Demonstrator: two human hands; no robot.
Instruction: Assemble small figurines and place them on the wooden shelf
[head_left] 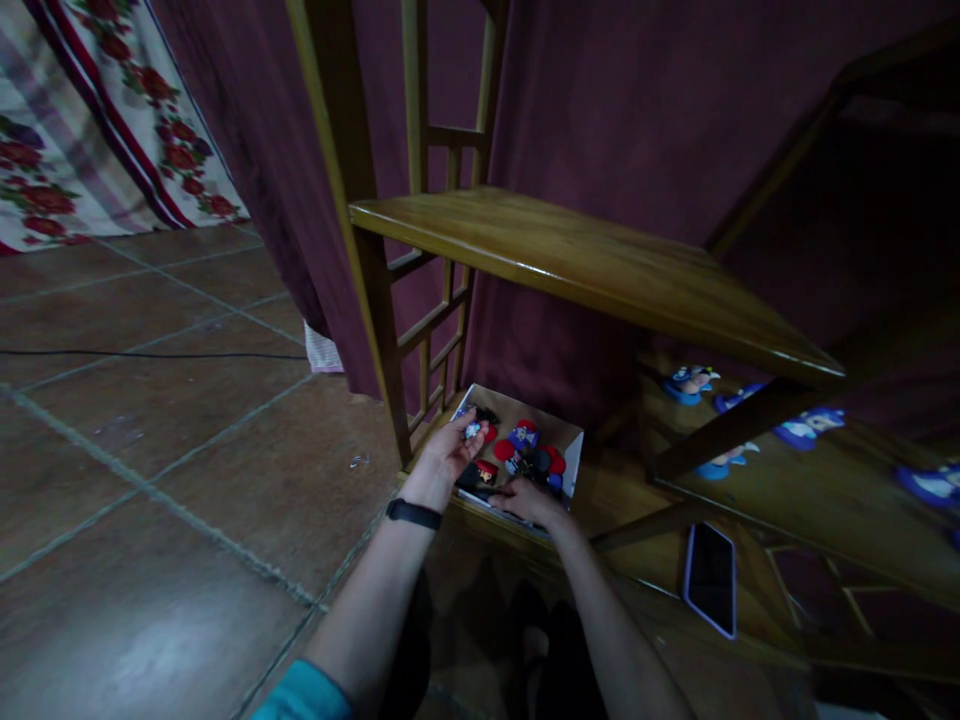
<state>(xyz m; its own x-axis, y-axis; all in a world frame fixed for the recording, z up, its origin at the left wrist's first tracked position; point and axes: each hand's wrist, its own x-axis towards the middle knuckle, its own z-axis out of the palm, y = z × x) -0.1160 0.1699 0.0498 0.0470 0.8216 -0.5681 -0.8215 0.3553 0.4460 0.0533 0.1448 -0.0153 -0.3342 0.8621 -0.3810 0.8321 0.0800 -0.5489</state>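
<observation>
A shallow white-walled box (574, 465) with a brown inside stands on the bottom shelf and holds several small figurines (523, 434) with red or blue round bases. My left hand (448, 452), with a black band on its wrist, is over the box's left side. Its fingers are closed on a small white-and-blue figurine (473, 430). My right hand (525, 500) is lowered into the front of the box, fingers curled. What those fingers hold is hidden in shadow. Just beside its fingertips lies a dark-and-red figurine (486, 472).
Above the box juts a wooden shelf board (585, 265), with a lattice side (435, 325) at left. More blue-based figurines (810, 427) lie on the shelf to the right. A phone (710, 578) rests on the lower board. A black cable (187, 354) crosses the tiled floor.
</observation>
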